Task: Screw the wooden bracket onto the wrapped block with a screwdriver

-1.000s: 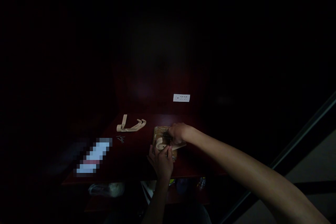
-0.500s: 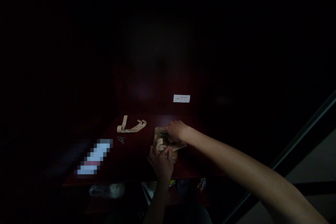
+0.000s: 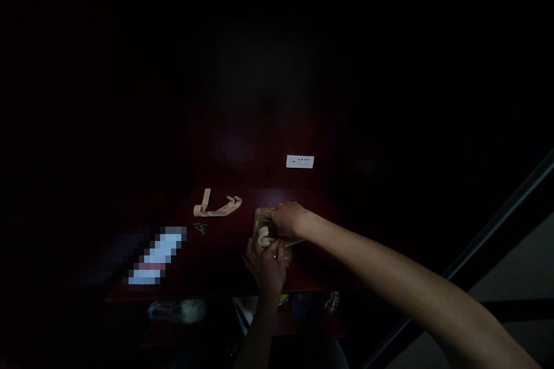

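Observation:
A pale curved piece (image 3: pixel 263 237) lies on a brown block (image 3: pixel 260 217) near the table's front edge. My left hand (image 3: pixel 269 268) is at the block's lower left, its thumb and finger pinched at the curved piece; what is between the tips is too small to name. Over the block's upper right, my right hand (image 3: pixel 289 218) is closed, and whatever it holds is hidden. More pale pieces (image 3: pixel 216 209) lie at the table's back left. Several small screws or nails (image 3: pixel 201 228) are just in front of them.
The dark red table (image 3: pixel 216 259) bears a bright, pixelated flat object (image 3: pixel 158 256) at its left. A white socket panel (image 3: pixel 300 161) is on the back wall. Below the table edge, a clear plastic bag (image 3: pixel 177 311) lies on a lower shelf.
My right hand has shifted slightly left and down over the block, covering more of the pale piece's right part. My left hand has stayed nearly in place.

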`<state>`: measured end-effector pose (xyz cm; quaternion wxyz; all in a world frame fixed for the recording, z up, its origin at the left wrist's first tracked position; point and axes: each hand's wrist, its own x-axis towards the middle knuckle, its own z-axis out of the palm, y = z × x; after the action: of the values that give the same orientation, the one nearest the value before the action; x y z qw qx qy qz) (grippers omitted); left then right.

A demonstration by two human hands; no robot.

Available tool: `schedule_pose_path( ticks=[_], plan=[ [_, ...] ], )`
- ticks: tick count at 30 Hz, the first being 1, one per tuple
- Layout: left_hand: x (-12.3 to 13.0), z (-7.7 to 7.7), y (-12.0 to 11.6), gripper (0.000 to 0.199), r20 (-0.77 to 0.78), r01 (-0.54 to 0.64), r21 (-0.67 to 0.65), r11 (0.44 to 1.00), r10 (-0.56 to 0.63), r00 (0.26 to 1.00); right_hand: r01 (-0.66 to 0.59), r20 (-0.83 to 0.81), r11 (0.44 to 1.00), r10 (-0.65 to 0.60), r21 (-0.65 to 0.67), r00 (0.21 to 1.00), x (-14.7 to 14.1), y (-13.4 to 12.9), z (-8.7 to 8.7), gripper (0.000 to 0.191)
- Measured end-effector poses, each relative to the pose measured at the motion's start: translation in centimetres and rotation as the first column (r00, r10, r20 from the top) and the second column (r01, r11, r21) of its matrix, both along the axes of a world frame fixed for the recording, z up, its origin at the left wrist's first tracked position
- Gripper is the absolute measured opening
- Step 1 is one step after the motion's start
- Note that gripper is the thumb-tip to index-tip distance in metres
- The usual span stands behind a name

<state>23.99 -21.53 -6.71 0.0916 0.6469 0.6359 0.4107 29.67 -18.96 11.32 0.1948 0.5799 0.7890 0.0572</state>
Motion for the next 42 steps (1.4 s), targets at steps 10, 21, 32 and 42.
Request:
schedule_pose_path(
  ticks=[10,21,32,42],
  plan=[
    [-0.1,0.1,0.1,0.025,0.013,-0.003,-0.005,1.0,0.003,1.0,0.015,-0.035,1.0,-0.016,-0.026,0.999,1.3,0.5,0.3,0.036],
    [-0.1,-0.2,0.2,0.027,-0.007,-0.004,0.011,1.0,0.004,1.0,0.011,-0.01,0.997,-0.012,-0.071,1.0,1.5,0.5,0.9,0.036],
    [-0.1,-0.2,0.2,0.027,-0.004,0.003,0.004,1.0,-0.003,1.0,-0.011,0.0,0.995,0.011,-0.097,1.0,1.6,0.8,0.8,0.034],
    [-0.1,-0.3,0.3,0.026,-0.026,0.008,0.02,1.0,-0.007,1.0,0.035,0.017,0.989,-0.032,-0.142,0.999,1.9,2.1,0.5,0.038]
  ],
)
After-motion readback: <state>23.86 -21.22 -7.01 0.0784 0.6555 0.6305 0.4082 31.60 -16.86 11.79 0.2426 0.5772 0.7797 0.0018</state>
